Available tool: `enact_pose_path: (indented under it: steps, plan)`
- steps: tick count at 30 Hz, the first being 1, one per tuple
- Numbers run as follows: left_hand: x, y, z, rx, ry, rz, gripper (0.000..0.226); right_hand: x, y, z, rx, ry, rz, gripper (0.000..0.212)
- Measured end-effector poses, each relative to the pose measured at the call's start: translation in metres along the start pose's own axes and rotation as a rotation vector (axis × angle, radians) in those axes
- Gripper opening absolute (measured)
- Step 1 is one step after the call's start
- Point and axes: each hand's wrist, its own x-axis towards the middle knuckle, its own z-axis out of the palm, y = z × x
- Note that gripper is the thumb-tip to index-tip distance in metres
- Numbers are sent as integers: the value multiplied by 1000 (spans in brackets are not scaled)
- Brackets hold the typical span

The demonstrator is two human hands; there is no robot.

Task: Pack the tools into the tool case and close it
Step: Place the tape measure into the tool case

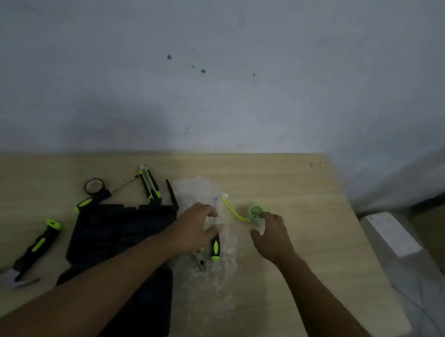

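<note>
Two hands over a scatter of black-and-green tools and one open black tool case (pixel 110 235), centre-left of the frame.

One hammer (pixel 26 255) lower left, one utility knife (pixel 151 184), one tape roll (pixel 94 187), two screwdrivers. Left hand (pixel 193 229) pinches a screwdriver (pixel 215 248) on bubble wrap (pixel 218 281); right hand (pixel 271 237) closes its fingertips on one tape measure (pixel 256 212). Pliers (pixel 200 261) lie just below.

Wood-grain table (pixel 309 208), pale wall (pixel 230 56) behind it with a few dark specks (pixel 203 71) at 12 o'clock. Crumpled bubble wrap (pixel 208 285) lies mid-table. Two tiny bits (pixel 316 165) near the table's 1 o'clock corner. White box (pixel 391 233) at 3 o'clock, off the table.
</note>
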Motion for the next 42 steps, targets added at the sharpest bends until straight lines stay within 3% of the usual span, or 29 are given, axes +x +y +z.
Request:
enact_pose_path:
  steps: [5,11,17,25,30,33,36,40,42]
  plan:
    - [8,-10,12,-22,52,-132,36,37,16,23,-211,-118,76,63]
    - [6,-23,19,-44,62,-244,32,67,28,35,-275,-228,160,77]
    - [-4,-40,20,-93,67,-307,31,77,33,42,-182,-96,3,45]
    - [-25,-62,18,-110,91,-306,31,38,15,50,67,-49,-113,60]
    - [-46,-71,16,-151,105,-269,32,-9,-25,57,171,-124,-185,66]
    - [-57,-70,13,-241,73,-279,39,-41,-49,65,205,-186,-305,57]
    - [-71,-76,8,-302,43,-324,47,-69,-66,79,243,-313,-311,50]
    - [-92,-86,2,-316,-22,-318,45,-91,-81,98,206,-423,-344,68]
    - [-107,-95,1,-334,-62,-331,43,-101,-85,109,204,-468,-387,65]
